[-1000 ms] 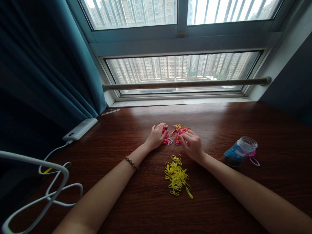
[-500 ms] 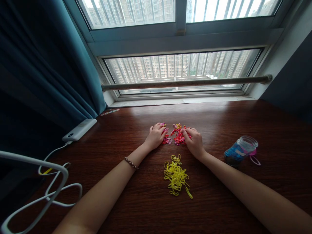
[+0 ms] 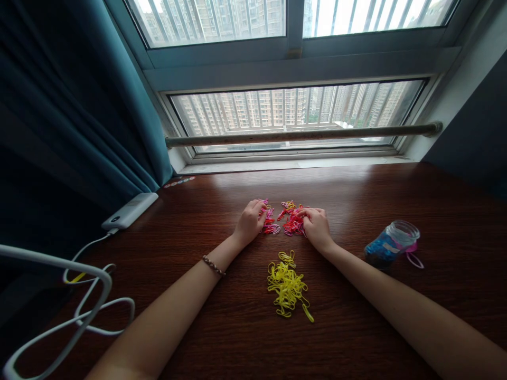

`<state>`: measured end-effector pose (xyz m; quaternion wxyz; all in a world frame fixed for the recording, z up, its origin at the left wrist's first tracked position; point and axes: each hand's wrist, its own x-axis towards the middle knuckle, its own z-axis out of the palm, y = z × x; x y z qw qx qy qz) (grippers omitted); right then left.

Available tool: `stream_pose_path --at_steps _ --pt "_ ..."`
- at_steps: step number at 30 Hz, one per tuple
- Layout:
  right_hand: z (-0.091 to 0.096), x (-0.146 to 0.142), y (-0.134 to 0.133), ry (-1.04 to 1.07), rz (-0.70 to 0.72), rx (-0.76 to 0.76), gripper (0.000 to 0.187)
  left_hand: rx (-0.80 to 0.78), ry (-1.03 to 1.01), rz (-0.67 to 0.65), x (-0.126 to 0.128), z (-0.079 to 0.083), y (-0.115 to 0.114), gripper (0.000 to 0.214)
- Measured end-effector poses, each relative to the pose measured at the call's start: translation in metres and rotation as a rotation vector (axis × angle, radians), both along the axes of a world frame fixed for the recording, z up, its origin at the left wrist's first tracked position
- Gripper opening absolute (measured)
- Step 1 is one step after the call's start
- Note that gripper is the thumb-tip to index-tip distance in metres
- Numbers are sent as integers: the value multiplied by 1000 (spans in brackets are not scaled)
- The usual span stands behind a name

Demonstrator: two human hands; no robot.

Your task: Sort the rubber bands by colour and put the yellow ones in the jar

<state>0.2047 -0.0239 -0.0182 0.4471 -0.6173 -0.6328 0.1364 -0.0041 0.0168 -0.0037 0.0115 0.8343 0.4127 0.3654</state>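
Note:
My left hand (image 3: 250, 224) is closed, its fingers curled in against the left heap of pink and red rubber bands (image 3: 271, 228), pinching at the bands there. Opposite it, my right hand (image 3: 317, 228) has thumb and fingers drawn together at the edge of the right heap of red, pink and some yellow rubber bands (image 3: 292, 217). The fingertips of both hands are partly hidden. Nearer to me, between my forearms, lies a loose pile of yellow rubber bands (image 3: 288, 289), touched by neither hand.
On the right of the brown table (image 3: 237, 338), a clear jar with blue contents (image 3: 390, 244) leans, a pink loop beside it. To the left are a white power bank (image 3: 130, 211) and a coiled white cable (image 3: 103, 303). A window with a rail (image 3: 301, 138) stands behind.
My left hand has drawn slightly left and its fingers have curled in more. My right fingers have shifted a little to the right, uncovering more of the right heap. The yellow pile stays put.

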Motion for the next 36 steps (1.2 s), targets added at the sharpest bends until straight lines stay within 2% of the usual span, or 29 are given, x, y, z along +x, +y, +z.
stream_pose_path --at_steps 6,12,21,28,36 --pt "-2 -2 -1 -102 9 -53 36 27 -3 -20 -1 1 -1 9" --pt "-3 -1 1 -32 -66 -67 37 37 -23 -43 -1 2 -3 3" --pt "4 1 -1 75 -56 -63 30 27 -35 -88 0 3 -4 9" --pt "7 -1 -5 -55 -49 42 18 40 -33 -118 0 4 -5 14" --pt "6 -1 -7 -64 1 -51 16 -47 -135 -169 2 10 -12 21"
